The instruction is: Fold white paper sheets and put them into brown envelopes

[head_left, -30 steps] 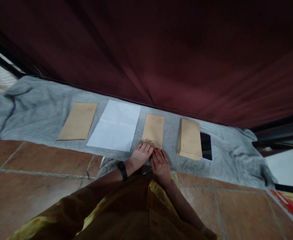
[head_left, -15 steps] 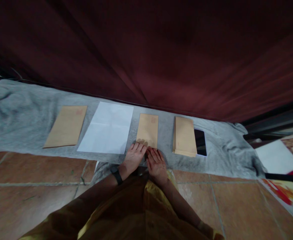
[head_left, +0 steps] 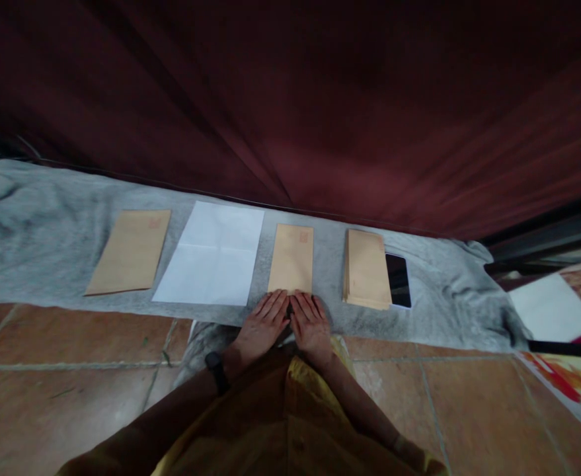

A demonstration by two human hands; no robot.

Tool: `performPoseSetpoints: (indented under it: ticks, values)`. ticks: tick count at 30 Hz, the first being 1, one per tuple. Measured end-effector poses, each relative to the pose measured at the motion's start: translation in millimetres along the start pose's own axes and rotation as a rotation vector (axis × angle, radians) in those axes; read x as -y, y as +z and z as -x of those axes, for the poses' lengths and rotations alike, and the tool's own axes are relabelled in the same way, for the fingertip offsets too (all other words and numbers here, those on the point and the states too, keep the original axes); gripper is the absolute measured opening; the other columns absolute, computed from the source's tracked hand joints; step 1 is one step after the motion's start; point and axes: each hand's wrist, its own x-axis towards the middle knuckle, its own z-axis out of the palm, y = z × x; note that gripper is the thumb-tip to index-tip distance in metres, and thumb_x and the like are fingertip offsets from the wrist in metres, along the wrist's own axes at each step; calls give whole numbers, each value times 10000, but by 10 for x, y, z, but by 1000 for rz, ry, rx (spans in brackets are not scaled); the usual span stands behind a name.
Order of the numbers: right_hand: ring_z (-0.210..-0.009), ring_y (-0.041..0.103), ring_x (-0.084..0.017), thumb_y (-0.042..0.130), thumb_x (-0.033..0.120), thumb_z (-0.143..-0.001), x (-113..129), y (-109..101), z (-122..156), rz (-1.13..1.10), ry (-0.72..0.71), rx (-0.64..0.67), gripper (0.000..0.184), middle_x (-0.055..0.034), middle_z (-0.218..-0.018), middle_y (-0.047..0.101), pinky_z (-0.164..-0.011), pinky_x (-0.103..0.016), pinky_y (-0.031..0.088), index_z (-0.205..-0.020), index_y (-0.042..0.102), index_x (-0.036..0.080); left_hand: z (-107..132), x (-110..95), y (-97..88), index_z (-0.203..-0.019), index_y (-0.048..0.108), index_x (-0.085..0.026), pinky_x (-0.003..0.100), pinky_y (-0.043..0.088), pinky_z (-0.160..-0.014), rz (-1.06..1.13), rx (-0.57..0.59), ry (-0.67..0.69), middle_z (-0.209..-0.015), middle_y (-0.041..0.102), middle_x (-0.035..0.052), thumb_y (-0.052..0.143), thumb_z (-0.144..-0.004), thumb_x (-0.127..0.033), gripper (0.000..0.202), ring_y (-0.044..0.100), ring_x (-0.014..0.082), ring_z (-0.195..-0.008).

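With left hand [head_left: 261, 325] and right hand [head_left: 312, 328] flat, fingers [head_left: 272, 304] extended, touching the near end of a brown envelope [head_left: 292, 261] bearing red print [head_left: 303, 237] too small to read. Lying on grey cloth [head_left: 439, 284] between creased white sheet [head_left: 211, 258] and envelope stack [head_left: 368, 270], with phone [head_left: 400, 283] alongside; farther left, another envelope [head_left: 131, 254], also red-printed.

envelope [head_left: 291, 258]: matt paper | phone [head_left: 398, 280]: glossy | cover [head_left: 328, 271]: cloth, perhaps fleecy
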Motion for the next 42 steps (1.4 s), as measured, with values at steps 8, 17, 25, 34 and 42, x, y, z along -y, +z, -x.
performPoseSetpoints:
  ticks: [8,17,25,34,42]
  values:
    - [-1496,382,-249,372,332,-1062,95,26,-30,-22,-8,8,542,-145,-1571,471,-1250,-499,303,-1557,402,112,50,-24,58,-1529,423,-54,474,343,-1235,36,4,-12,-1543,500,189,434,-959,-226,596,415,283,-1479]
    - [-1490,382,-277,421,343,-1054,94,50,22,61,21,9,551,-154,-1573,466,-1238,-497,292,-1549,416,99,37,-64,11,-1483,488,-50,468,311,-1246,60,43,-59,-1563,479,181,460,-967,-283,567,409,295,-1481]
    - [-1315,560,-250,458,237,-1049,-137,-74,-169,104,120,35,369,-76,-1484,584,-1093,-408,422,-1379,621,227,-93,132,-149,-1343,629,-134,413,463,-1122,26,127,-45,-1456,609,126,437,-931,-58,461,547,248,-1368]
    - [-1177,641,-247,523,191,-1024,-254,-166,-331,182,45,109,313,-55,-1409,650,-970,-374,468,-1296,668,252,-254,251,-232,-1306,640,-128,381,526,-1015,-60,174,73,-1399,639,149,438,-897,-2,474,590,251,-1307]
    - [-1141,654,-244,510,182,-1026,-321,-235,-490,201,51,128,290,-68,-1401,650,-965,-379,490,-1254,681,233,-343,320,-235,-1299,634,-129,371,535,-988,-57,179,89,-1378,645,160,457,-885,13,472,601,249,-1289]
